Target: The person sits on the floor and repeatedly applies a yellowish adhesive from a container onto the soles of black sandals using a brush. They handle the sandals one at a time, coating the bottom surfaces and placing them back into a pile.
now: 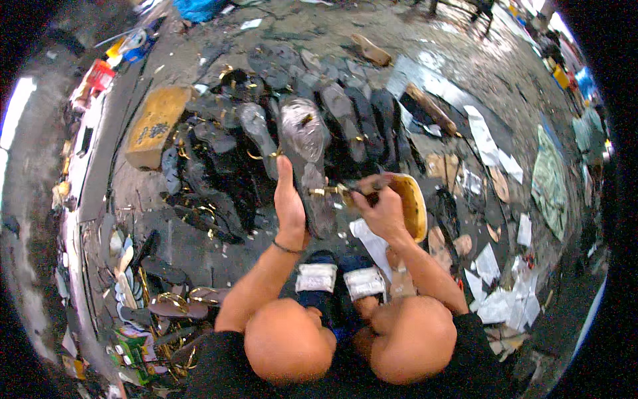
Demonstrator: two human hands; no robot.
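My left hand [290, 207] holds a dark sandal [321, 216] by its side, thumb along the edge and the other fingers hidden behind it. Shiny clear plastic [303, 126] covers the sandal's wide far part. A gold-coloured strap piece [324, 191] sticks out from its right side. My right hand [382, 211] is closed beside that strap, the fingers round a small dark thing that blur keeps me from naming. Just beyond and partly behind this hand stands a yellow tub [415, 206].
Dark sandals [342, 113] lie crowded ahead of my hands. A yellowish block [157, 130] is at their left. Paper scraps [488, 263] and a green cloth [550, 183] lie to the right. More sandals with gold straps [176, 304] lie at the near left.
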